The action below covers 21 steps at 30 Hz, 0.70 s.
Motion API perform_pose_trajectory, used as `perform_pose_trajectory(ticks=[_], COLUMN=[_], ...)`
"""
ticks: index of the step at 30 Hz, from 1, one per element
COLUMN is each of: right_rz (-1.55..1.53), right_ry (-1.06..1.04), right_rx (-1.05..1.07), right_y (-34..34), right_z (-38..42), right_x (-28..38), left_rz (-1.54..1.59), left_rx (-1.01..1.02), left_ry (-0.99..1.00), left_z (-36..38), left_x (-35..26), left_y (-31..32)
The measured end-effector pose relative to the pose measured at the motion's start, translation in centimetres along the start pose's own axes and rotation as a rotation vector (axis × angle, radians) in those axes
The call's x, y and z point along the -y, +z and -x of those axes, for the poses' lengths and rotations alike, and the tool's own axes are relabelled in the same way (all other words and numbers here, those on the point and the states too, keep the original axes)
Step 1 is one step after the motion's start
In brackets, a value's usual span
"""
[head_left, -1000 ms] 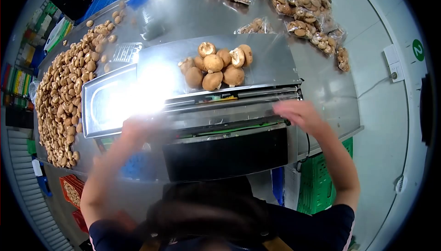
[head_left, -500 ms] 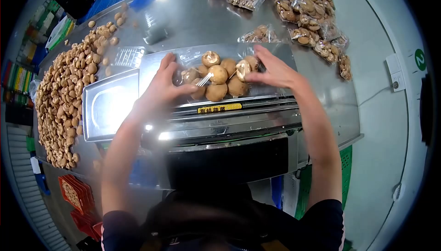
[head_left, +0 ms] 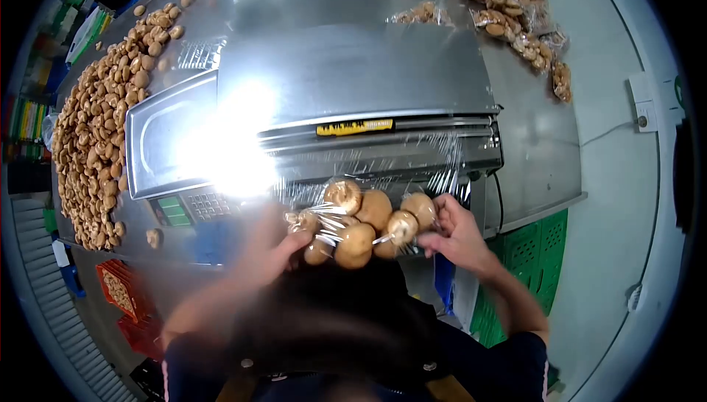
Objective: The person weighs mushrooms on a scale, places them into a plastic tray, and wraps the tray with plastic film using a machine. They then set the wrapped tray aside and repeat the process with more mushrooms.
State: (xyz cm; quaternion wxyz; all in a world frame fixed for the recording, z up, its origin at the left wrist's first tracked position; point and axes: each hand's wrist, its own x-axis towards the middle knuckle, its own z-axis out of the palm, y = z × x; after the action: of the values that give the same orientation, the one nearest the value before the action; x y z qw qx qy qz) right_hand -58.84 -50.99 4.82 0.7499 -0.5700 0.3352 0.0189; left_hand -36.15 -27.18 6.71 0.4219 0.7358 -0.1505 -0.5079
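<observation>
A pack of brown mushrooms point(head_left: 356, 243) hangs in front of my body, just off the near edge of the steel wrapping machine point(head_left: 353, 63). Clear plastic film point(head_left: 446, 157) lies taut over the mushrooms and stretches back toward the machine's front rollers. My left hand point(head_left: 271, 246), partly blurred, grips the left end of the pack with its thumb on top. On the right end, my right hand point(head_left: 459, 237) is closed, thumb and fingers pinching the film beside the mushrooms. The undersides of the pack and the fingertips below it are hidden.
A scale's metal pan point(head_left: 169, 129) and its keypad point(head_left: 210, 205) stand left of the machine. Beyond them lies a long heap of loose mushrooms point(head_left: 96, 144). Wrapped packs point(head_left: 508, 4) pile up at the back right. Green crates point(head_left: 534, 255) stand below the table on the right.
Both hands have brought the mushrooms from the machine's top plate toward my body, over its front edge. The film now stretches between the pack and the machine.
</observation>
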Motion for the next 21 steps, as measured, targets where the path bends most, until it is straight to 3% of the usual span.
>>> perform_pose_trajectory(ticks=[3,5,6,7,9,12,14,16,18,19,21], right_rz=[0.263,0.479,0.488,0.496,0.469,0.449,0.388,0.292,0.43,0.489,0.309], right_ry=[-0.249,-0.445,-0.404,-0.361,-0.256,-0.04,0.206,0.377,0.383,0.045,-0.357], right_rx=[-0.417,-0.661,-0.654,-0.646,-0.624,-0.489,-0.353,-0.365,-0.285,-0.236,-0.09], right_y=[2.2,3.9,3.9,3.9,3.5,2.4,1.7,3.0,4.6,6.9,10.4], right_z=[-0.9,-1.9,-1.9,-1.4,-0.5,2.0,4.0,5.0,4.0,4.2,1.4], right_x=[-5.6,-7.3,-7.0,-6.5,-6.7,-6.4,-8.6,-11.7,-18.2,-18.5,-20.1], left_rz=[-0.285,-0.265,-0.254,0.027,-0.053,0.129,0.007,-0.131,0.057,0.104,0.137], left_rx=[-0.327,-0.452,-0.514,-0.516,-0.554,-0.374,-0.278,-0.219,-0.32,-0.291,-0.172], left_ry=[0.377,0.381,0.383,0.277,0.172,-0.229,-0.437,-0.703,-0.408,-0.316,-0.144], left_z=[-2.1,-2.2,-2.2,-1.3,0.4,3.7,5.2,5.7,4.8,4.3,3.2], left_x=[6.5,9.0,10.3,10.1,9.8,8.0,9.8,13.1,20.5,21.9,20.6], left_y=[1.4,1.4,1.4,1.3,0.0,-2.4,-3.8,-4.1,-0.7,0.7,3.2])
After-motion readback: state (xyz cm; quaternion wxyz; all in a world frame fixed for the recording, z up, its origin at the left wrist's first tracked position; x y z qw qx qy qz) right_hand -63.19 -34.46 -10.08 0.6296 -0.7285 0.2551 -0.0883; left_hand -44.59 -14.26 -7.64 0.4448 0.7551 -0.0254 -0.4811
